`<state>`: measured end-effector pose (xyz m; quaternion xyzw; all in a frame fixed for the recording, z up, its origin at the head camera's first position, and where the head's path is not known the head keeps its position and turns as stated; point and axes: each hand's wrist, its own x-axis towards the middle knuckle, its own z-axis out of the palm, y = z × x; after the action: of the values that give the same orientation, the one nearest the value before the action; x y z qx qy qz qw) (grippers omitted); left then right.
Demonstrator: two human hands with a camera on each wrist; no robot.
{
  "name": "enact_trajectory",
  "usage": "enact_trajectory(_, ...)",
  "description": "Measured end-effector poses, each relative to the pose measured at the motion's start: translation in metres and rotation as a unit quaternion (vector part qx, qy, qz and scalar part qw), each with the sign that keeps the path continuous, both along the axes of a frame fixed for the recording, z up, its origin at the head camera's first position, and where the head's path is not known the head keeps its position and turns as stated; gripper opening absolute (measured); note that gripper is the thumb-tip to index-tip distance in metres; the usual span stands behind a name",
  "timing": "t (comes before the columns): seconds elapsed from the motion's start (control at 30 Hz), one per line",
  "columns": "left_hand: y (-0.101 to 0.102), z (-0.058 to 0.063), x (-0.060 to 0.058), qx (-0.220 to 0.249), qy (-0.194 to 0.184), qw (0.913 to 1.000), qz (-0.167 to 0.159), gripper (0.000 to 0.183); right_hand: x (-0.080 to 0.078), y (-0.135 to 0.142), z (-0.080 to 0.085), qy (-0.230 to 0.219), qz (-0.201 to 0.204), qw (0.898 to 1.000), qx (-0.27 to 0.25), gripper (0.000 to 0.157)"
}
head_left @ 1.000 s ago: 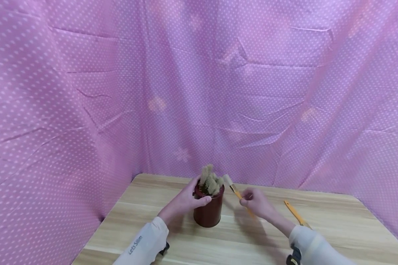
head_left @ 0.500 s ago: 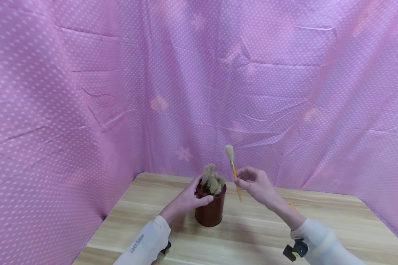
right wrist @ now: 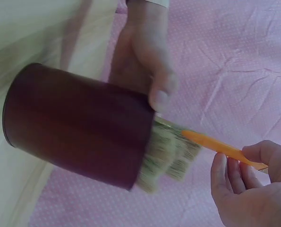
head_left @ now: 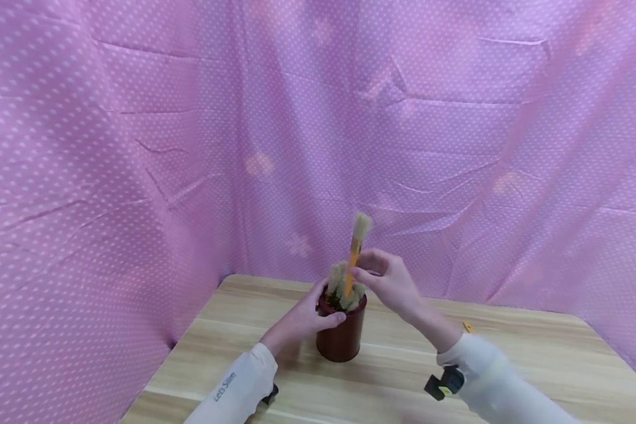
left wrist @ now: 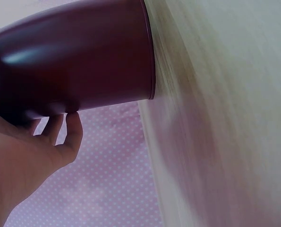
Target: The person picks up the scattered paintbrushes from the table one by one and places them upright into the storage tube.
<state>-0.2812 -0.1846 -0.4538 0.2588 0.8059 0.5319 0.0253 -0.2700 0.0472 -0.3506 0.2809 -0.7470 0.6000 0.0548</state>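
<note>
A dark red cylindrical pot [head_left: 340,338] stands upright on the table. Several beige bristly tufts [head_left: 336,277] stick out of its mouth; their lower parts are hidden inside. My left hand [head_left: 304,318] grips the pot near its rim, thumb at the front; the left wrist view shows curled fingers [left wrist: 73,135] against the pot wall. In my right hand [head_left: 392,282] a paintbrush [head_left: 353,253] is pinched by its orange handle, bristles up. The handle's end points down at the pot's mouth among the tufts, and I cannot tell whether it touches them.
Partly hidden behind the right sleeve, another orange handle [head_left: 467,327] lies on the wooden table [head_left: 403,377]. Pink dotted cloth [head_left: 429,147] hangs behind and to the left of the table.
My right hand has lifted the paintbrush and carried it left to above the pot, turning it so its bristles point up. My left hand keeps its hold on the pot.
</note>
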Motion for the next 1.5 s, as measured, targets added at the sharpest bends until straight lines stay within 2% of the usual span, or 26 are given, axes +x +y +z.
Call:
enact_trajectory(0.23,0.008,-0.001,-0.001,0.000,-0.005,0.9999,-0.010,0.086,-0.004,-0.002,-0.016,-0.009,-0.001,1.000,0.019,0.024)
enact_trajectory(0.6,0.010,-0.006,-0.002,0.000,-0.018,0.9997,-0.016,0.086,-0.004,0.004,-0.035,0.047,0.009,0.995,0.088,0.024)
enact_trajectory(0.8,0.011,-0.008,0.000,-0.002,-0.023,0.9996,-0.015,0.086,0.000,0.014,-0.036,0.093,-0.031,0.989,0.107,0.035)
enact_trajectory(0.9,0.011,-0.008,0.000,-0.006,-0.026,0.9996,-0.009,0.088,0.001,0.022,-0.034,0.095,-0.042,0.989,0.107,0.034)
enact_trajectory(1.07,0.008,-0.004,0.000,-0.017,-0.027,0.9995,0.008,0.091,0.001,0.044,-0.028,0.067,-0.049,0.990,0.118,0.028)
enact_trajectory(1.23,0.001,0.003,-0.001,-0.018,-0.013,0.9993,0.030,0.091,-0.010,0.073,-0.027,0.036,-0.042,0.990,0.129,0.029)
enact_trajectory(1.37,-0.001,0.004,-0.004,-0.007,-0.010,0.9997,0.023,0.089,-0.016,0.106,-0.039,0.031,-0.052,0.987,0.149,0.028)
enact_trajectory(1.5,0.000,0.001,-0.007,-0.012,-0.015,0.9996,0.021,0.090,-0.019,0.147,-0.062,0.026,-0.085,0.980,0.180,0.026)
